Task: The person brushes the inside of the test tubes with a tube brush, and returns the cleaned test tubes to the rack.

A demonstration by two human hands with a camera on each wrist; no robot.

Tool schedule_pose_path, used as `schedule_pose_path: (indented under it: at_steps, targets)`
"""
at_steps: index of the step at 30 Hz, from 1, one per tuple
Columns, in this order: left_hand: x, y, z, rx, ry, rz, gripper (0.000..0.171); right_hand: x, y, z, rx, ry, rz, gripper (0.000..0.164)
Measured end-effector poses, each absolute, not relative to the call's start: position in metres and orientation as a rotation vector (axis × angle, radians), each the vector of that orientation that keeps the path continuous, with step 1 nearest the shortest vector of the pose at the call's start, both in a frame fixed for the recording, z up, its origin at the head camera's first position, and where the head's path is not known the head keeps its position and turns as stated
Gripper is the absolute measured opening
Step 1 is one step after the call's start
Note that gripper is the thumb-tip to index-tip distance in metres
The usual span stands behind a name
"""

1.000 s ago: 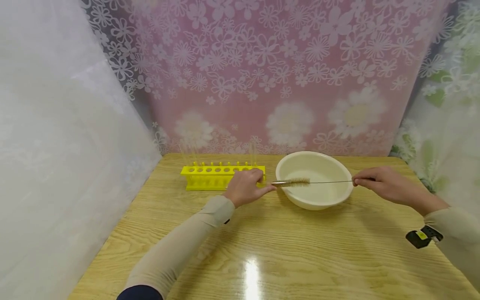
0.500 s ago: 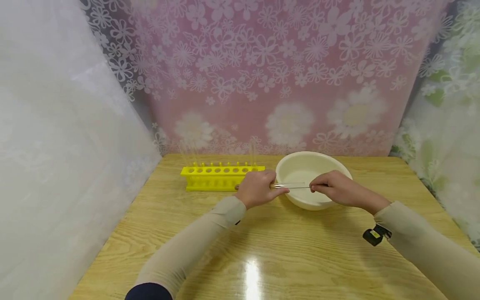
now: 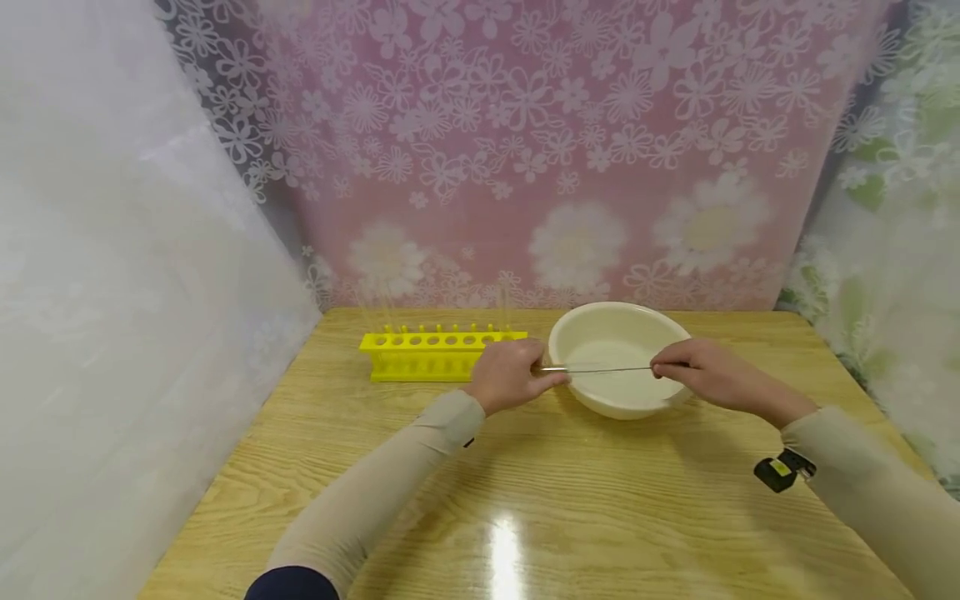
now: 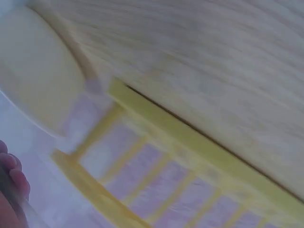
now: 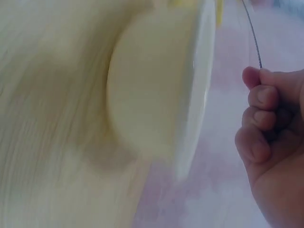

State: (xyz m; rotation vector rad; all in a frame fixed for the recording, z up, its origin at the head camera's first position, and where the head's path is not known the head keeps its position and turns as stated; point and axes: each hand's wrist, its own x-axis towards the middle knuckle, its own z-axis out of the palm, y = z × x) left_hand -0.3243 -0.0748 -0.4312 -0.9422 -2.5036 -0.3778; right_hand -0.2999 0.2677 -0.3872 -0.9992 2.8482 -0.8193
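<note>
My left hand (image 3: 510, 377) grips a clear glass test tube (image 3: 555, 369), held sideways in front of the bowl's left rim. From its mouth runs the thin wire handle of a test tube brush (image 3: 630, 369). My right hand (image 3: 708, 377) pinches that wire (image 5: 256, 45) between thumb and forefinger, other fingers curled, over the bowl's right side. The bristles are hidden by the left hand. Just behind the left hand stands a yellow test tube rack (image 3: 431, 342), and a cream bowl (image 3: 618, 404) lies below the wire.
Clear test tubes (image 3: 506, 304) stand upright at both ends of the rack. The wooden table (image 3: 600, 500) reaches back to a pink flowered curtain (image 3: 465, 167). White sheeting (image 3: 135, 292) hangs at the left.
The right hand first moved left, driving the brush deep into the tube, then drew back a little to the right. The left hand shifted right, then slightly back left.
</note>
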Motion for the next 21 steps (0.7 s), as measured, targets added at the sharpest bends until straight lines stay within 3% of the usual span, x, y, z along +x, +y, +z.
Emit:
schedule_pose_path:
  at_steps: [15,21]
  targets:
    - [-0.339,-0.093,-0.439,-0.807,-2.499,-0.303,0.050,-0.315,0.382,-0.388,-0.863,3.138,-0.705,0.019]
    - [-0.341,-0.091,-0.436,-0.762,-2.521,-0.216,0.051,-0.313,0.399,-0.385,-0.754,3.244,-0.571,0.021]
